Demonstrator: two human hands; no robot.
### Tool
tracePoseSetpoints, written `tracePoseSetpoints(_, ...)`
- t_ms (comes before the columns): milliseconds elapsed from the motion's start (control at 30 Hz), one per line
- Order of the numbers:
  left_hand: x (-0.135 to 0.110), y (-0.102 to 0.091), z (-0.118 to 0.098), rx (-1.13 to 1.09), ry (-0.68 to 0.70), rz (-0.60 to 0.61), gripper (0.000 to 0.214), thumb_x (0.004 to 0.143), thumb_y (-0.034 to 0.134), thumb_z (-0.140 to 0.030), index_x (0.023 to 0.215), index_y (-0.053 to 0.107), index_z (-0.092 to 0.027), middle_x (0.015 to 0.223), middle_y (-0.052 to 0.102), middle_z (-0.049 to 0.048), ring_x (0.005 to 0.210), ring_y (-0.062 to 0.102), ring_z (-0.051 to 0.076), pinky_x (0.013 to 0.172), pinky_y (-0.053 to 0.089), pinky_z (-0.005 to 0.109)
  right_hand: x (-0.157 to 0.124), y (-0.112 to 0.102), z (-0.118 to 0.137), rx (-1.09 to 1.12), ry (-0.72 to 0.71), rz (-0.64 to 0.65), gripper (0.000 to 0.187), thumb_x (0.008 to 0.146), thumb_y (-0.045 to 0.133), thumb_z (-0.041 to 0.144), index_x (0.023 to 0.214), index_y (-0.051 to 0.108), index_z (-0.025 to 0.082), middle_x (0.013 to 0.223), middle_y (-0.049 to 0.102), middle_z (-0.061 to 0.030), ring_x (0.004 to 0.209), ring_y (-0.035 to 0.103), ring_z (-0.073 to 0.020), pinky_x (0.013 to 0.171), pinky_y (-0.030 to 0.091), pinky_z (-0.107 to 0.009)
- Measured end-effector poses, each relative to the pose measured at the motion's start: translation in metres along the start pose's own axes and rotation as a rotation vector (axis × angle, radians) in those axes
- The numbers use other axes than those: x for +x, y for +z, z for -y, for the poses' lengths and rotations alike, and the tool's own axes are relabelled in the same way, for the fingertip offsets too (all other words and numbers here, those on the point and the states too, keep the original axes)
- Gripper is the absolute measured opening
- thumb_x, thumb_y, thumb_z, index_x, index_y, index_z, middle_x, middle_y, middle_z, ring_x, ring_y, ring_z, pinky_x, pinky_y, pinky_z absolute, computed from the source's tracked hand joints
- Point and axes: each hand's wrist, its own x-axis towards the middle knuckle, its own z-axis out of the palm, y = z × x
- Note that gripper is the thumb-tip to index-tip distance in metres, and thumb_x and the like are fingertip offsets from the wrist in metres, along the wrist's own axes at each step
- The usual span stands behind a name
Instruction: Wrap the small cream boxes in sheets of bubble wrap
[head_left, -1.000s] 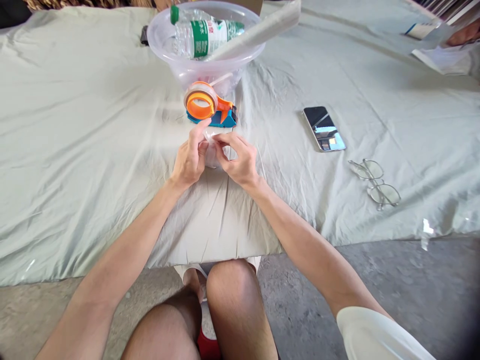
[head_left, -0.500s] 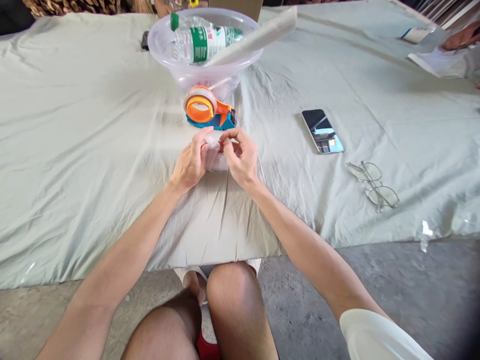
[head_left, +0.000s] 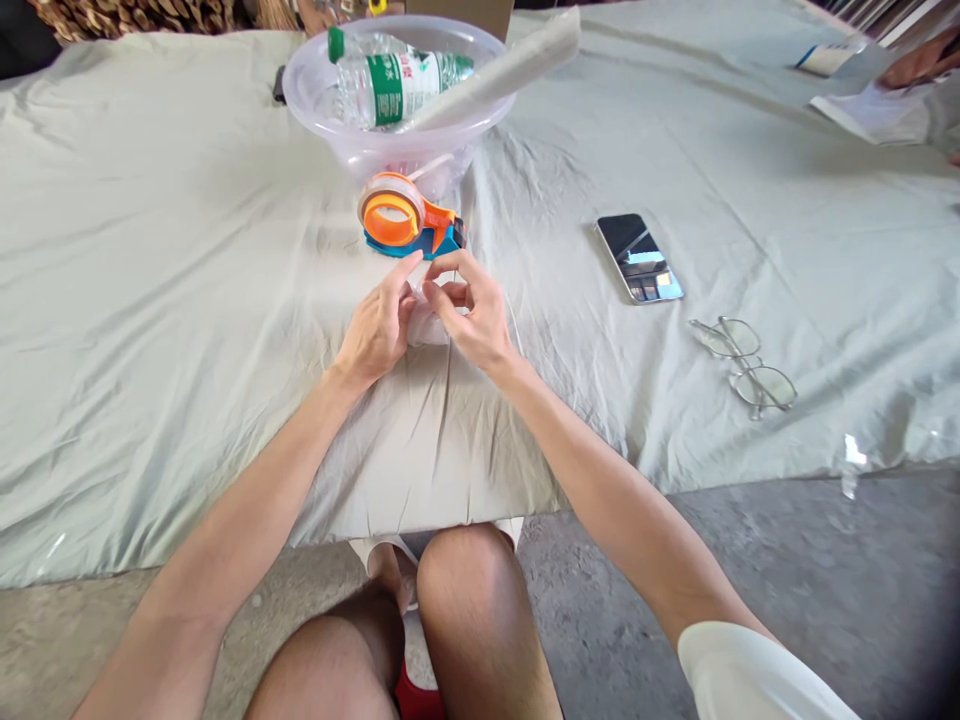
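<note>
Between my hands, low over the cloth, is a small bundle of clear, whitish plastic; what is inside it, if anything, I cannot make out. My left hand closes on the bundle's left side, its index finger pointing up and away. Thumb and bent fingers of my right hand pinch the plastic's upper right edge, partly covering it. Just beyond my fingertips stands a tape dispenser, orange and blue, with a roll of clear tape on it.
Behind the dispenser, a translucent basin holds green-labelled plastic bottles and a long plastic-wrapped roll. A phone and eyeglasses lie to the right on the cloth-covered table. Another person's hand is at the far right near white paper.
My right hand has shifted left, towards my left hand, covering more of the plastic's top. My left hand stays at the bundle's side. The whole view has shifted slightly.
</note>
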Motion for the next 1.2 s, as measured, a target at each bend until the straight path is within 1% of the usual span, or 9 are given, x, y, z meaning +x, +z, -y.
tracePoseSetpoints(167, 0.000, -0.004, -0.005, -0.039, -0.080, 0.013, 0.058, 0.129, 0.022, -0.062, 0.177, 0.037, -0.034, 0.101, 0.076, 0.0049, 0.089, 0.079, 0.024, 0.091, 0.069, 0.045, -0.004, 0.004, -0.004, -0.084, -0.026, -0.066, 0.035, 0.117, 0.062, 0.063, 0.111, 0.067, 0.029, 0.116, 0.075, -0.0041, 0.075, 0.070, -0.0144, 0.073, 0.070, -0.033)
tracePoseSetpoints(367, 0.001, -0.003, -0.003, 0.012, -0.075, -0.038, 0.053, 0.131, 0.023, -0.055, 0.172, 0.039, -0.025, 0.099, 0.076, 0.0025, 0.082, 0.075, 0.018, 0.082, 0.066, 0.035, -0.005, 0.009, -0.010, 0.037, -0.033, -0.199, 0.046, 0.114, 0.064, 0.075, 0.106, 0.062, 0.029, 0.121, 0.078, -0.0069, 0.092, 0.077, -0.0202, 0.082, 0.073, -0.039)
tracePoseSetpoints(467, 0.003, 0.000, 0.002, 0.014, -0.028, -0.076, 0.055, 0.131, 0.022, -0.057, 0.168, 0.043, -0.023, 0.127, 0.081, 0.0099, 0.089, 0.078, 0.018, 0.084, 0.067, 0.035, -0.002, 0.011, -0.019, 0.002, -0.080, -0.339, 0.051, 0.114, 0.058, 0.080, 0.106, 0.061, 0.030, 0.113, 0.076, -0.0069, 0.092, 0.075, -0.0220, 0.081, 0.069, -0.040)
tracePoseSetpoints(567, 0.003, 0.000, 0.003, 0.014, -0.058, -0.066, 0.059, 0.129, 0.020, -0.061, 0.167, 0.050, -0.026, 0.148, 0.078, 0.0152, 0.100, 0.082, 0.023, 0.092, 0.069, 0.040, 0.004, 0.006, -0.036, -0.011, -0.020, -0.488, 0.051, 0.115, 0.054, 0.080, 0.107, 0.059, 0.030, 0.106, 0.075, -0.0056, 0.084, 0.072, -0.0207, 0.081, 0.066, -0.039)
tracePoseSetpoints(733, 0.002, -0.003, 0.002, -0.002, -0.075, -0.035, 0.056, 0.129, 0.025, -0.058, 0.161, 0.064, -0.033, 0.124, 0.085, 0.0106, 0.100, 0.083, 0.026, 0.093, 0.069, 0.043, 0.015, -0.014, -0.069, 0.118, 0.059, -0.664, 0.047, 0.111, 0.066, 0.075, 0.110, 0.062, 0.029, 0.112, 0.076, -0.0051, 0.086, 0.074, -0.0185, 0.089, 0.068, -0.039)
tracePoseSetpoints(867, 0.001, -0.005, 0.005, 0.011, -0.064, -0.047, 0.054, 0.128, 0.028, -0.057, 0.151, 0.070, -0.033, 0.116, 0.085, 0.0101, 0.091, 0.081, 0.027, 0.086, 0.067, 0.044, 0.024, -0.029, -0.082, 0.085, -0.006, -0.630, 0.050, 0.113, 0.062, 0.077, 0.118, 0.065, 0.027, 0.128, 0.076, -0.0093, 0.105, 0.082, -0.0254, 0.104, 0.070, -0.053)
tracePoseSetpoints(967, 0.001, -0.007, 0.005, -0.001, -0.089, -0.038, 0.058, 0.128, 0.027, -0.061, 0.150, 0.070, -0.029, 0.122, 0.085, 0.0108, 0.098, 0.083, 0.026, 0.091, 0.067, 0.042, 0.034, -0.047, -0.077, 0.048, -0.080, -0.572, 0.054, 0.114, 0.061, 0.080, 0.121, 0.067, 0.027, 0.128, 0.077, -0.0102, 0.115, 0.085, -0.0291, 0.110, 0.070, -0.056)
tracePoseSetpoints(1100, 0.001, -0.008, 0.006, -0.001, -0.067, -0.047, 0.056, 0.128, 0.029, -0.060, 0.148, 0.071, -0.030, 0.128, 0.086, 0.0112, 0.110, 0.084, 0.029, 0.096, 0.068, 0.046, 0.028, -0.072, -0.034, -0.079, -0.054, -0.356, 0.055, 0.114, 0.063, 0.081, 0.120, 0.073, 0.027, 0.121, 0.081, -0.0075, 0.120, 0.085, -0.0263, 0.111, 0.070, -0.049)
tracePoseSetpoints(1200, 0.000, -0.006, 0.010, -0.008, -0.061, -0.061, 0.053, 0.128, 0.032, -0.059, 0.146, 0.074, -0.035, 0.127, 0.086, 0.0105, 0.108, 0.085, 0.032, 0.091, 0.068, 0.049, -0.005, -0.079, 0.019, -0.054, 0.027, -0.268, 0.052, 0.107, 0.076, 0.078, 0.112, 0.080, 0.026, 0.114, 0.083, -0.0047, 0.118, 0.086, -0.0241, 0.107, 0.073, -0.044)
